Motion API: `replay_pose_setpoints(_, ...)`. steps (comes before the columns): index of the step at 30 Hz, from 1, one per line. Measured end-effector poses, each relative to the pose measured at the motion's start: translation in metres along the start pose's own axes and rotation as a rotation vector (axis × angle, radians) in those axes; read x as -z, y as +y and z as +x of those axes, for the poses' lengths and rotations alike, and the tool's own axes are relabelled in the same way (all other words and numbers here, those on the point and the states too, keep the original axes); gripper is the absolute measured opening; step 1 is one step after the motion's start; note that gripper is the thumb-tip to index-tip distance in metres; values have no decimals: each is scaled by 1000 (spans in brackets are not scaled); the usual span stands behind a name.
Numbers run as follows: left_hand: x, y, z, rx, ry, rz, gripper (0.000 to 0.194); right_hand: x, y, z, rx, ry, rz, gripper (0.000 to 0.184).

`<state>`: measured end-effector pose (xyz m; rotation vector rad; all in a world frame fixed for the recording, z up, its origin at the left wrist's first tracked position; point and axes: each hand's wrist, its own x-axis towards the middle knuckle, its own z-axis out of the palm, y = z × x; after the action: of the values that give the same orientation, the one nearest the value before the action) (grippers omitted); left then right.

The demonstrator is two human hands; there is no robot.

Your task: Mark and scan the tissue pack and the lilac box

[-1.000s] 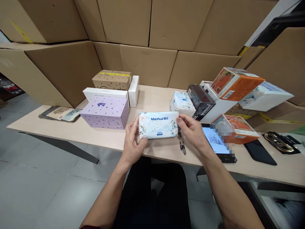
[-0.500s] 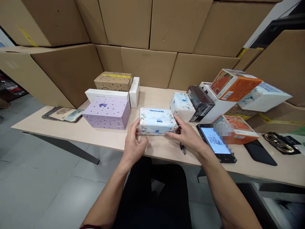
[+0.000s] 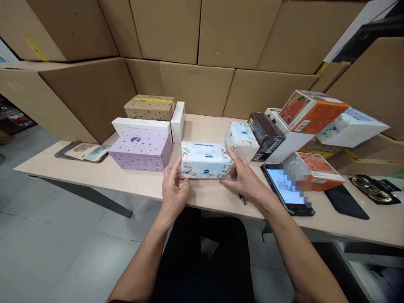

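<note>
Though tilted before, the pack (image 3: 206, 160) lies flat.

This looks like an improvised workstation in an office or workroom: a long, pale wood-topped table (image 3: 139, 181) with an angled dark grey leg (image 3: 94, 198) stands on grey floor tiles (image 3: 63, 244), walled by large brown cardboard boxes (image 3: 167, 33).

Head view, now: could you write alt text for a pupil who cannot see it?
A person's left hand and right hand hold a flowered tissue pack at either end, at a pale table. A purple box stands to the left; a second tissue pack, a lit screen and orange boxes are to the right.
</note>
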<state>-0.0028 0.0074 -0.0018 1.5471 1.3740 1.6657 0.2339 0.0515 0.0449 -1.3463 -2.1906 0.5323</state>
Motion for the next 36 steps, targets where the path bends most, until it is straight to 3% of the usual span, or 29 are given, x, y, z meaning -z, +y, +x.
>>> replay_pose_setpoints(8, -1, 9, -2, 83, 69, -63, 58, 6, 2, 1, 78, 111, 30, 70)
replay_pose_setpoints(13, -1, 9, -2, 20, 165, -45, 48, 9, 4, 1, 88, 127, 137, 58)
replay_pose_setpoints(17, 0, 7, -1, 9, 137, -20, 41, 8, 3, 1, 66, 128, 163, 49)
replay_pose_setpoints(22, -3, 4, 0, 79, 68, -22, 54, 9, 6, 1, 45, 60, 156, 54)
replay_pose_setpoints(28, -3, 9, 4, 133, -48, -51, 71, 28, 26, -4, -4, -112, 69, 79)
replay_pose_setpoints(32, -2, 8, 6, 129, -129, -41, 89, 30, 33, -6, -156, -105, -80, 59)
replay_pose_setpoints(36, -2, 5, 5, 61, -156, -41, 93, 24, 25, -4, -163, -185, -149, 38)
